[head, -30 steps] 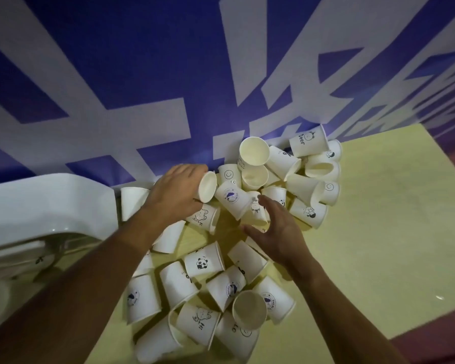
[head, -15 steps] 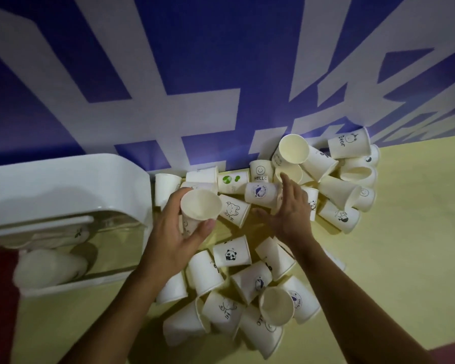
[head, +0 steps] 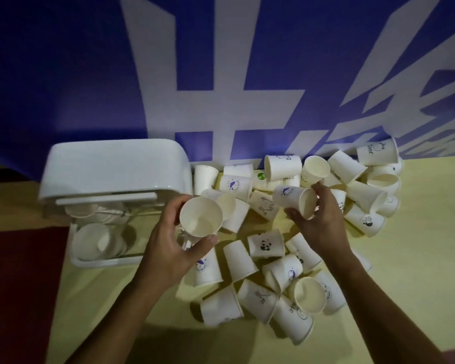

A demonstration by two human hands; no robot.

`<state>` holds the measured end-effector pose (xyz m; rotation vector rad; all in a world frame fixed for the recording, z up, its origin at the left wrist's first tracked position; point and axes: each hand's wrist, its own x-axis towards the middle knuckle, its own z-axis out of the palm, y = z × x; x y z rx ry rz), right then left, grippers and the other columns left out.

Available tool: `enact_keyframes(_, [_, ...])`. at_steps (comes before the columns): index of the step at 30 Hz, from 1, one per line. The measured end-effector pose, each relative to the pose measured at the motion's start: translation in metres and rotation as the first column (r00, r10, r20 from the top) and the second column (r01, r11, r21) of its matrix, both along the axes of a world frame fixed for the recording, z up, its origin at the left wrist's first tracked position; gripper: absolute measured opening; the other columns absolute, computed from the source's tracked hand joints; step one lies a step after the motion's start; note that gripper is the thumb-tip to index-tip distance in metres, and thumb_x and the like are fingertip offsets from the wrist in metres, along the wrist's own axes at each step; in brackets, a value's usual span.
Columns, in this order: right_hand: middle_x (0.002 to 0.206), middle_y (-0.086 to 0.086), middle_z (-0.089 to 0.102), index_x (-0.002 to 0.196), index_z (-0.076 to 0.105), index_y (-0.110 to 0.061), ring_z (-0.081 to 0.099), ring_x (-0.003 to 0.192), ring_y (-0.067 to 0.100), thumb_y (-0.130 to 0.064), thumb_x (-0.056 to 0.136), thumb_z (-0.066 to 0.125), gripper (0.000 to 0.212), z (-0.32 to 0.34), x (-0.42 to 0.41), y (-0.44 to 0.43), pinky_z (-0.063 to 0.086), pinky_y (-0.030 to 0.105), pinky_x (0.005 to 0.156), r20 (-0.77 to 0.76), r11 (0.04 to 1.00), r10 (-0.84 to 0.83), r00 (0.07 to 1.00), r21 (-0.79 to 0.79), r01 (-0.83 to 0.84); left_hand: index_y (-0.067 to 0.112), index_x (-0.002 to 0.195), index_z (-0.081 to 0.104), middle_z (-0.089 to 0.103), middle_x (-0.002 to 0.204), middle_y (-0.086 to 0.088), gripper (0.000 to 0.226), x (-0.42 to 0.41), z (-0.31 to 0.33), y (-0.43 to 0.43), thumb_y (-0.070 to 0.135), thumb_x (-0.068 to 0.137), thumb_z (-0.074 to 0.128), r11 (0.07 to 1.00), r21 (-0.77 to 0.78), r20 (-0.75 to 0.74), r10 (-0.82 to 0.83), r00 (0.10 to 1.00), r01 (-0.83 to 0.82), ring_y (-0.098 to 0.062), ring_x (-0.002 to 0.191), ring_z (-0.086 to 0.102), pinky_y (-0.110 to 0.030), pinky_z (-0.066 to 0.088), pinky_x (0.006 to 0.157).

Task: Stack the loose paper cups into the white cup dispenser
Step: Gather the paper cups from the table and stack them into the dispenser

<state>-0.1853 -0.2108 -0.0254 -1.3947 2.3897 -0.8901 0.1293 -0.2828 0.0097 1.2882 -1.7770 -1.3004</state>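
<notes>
One upturned cup (head: 200, 218) grasped by left hand (head: 168, 250) fingers; one blue-printed cup (head: 289, 197) by right hand (head: 321, 224) fingers.

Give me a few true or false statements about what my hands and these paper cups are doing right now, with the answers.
1. The left hand holds a white paper cup, mouth towards the camera. True.
2. The right hand is empty. False: it grips a blue-printed paper cup.
3. The white plastic cup dispenser stands left of the pile of loose cups. True.
4. The panda-print paper cup sits inside the dispenser. False: it lies on the yellow table among the loose cups.
</notes>
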Motion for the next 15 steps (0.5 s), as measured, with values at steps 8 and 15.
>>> enact_keyframes(8, [0.128,-0.007,0.057,0.14,0.055,-0.019,0.054,0.113,0.01,-0.051,0.077,0.082,0.075,0.059,0.139,0.005,0.05,0.032,0.089,0.118,0.98,0.193,0.974,-0.065,-0.186,0.041,0.137,0.044,0.056,0.134,0.018,0.07,0.11,0.017,0.02,0.051,0.076,0.076,0.999,-0.035,-0.063,0.037,0.997,-0.04,-0.014,0.125,0.055,-0.035,0.049,0.096])
enact_keyframes(15, [0.13,-0.009,0.056,0.141,0.053,-0.019,0.054,0.121,0.001,-0.048,0.089,0.072,0.063,0.058,0.263,-0.018,0.044,0.016,0.098,0.189,0.894,0.447,0.874,-0.139,-0.427,0.023,0.138,0.049,0.058,0.133,0.007,0.074,0.199,0.007,0.019,0.037,0.073,0.081,0.982,-0.078,-0.07,0.168,0.983,-0.174,-0.022,0.12,0.059,-0.029,0.051,0.093])
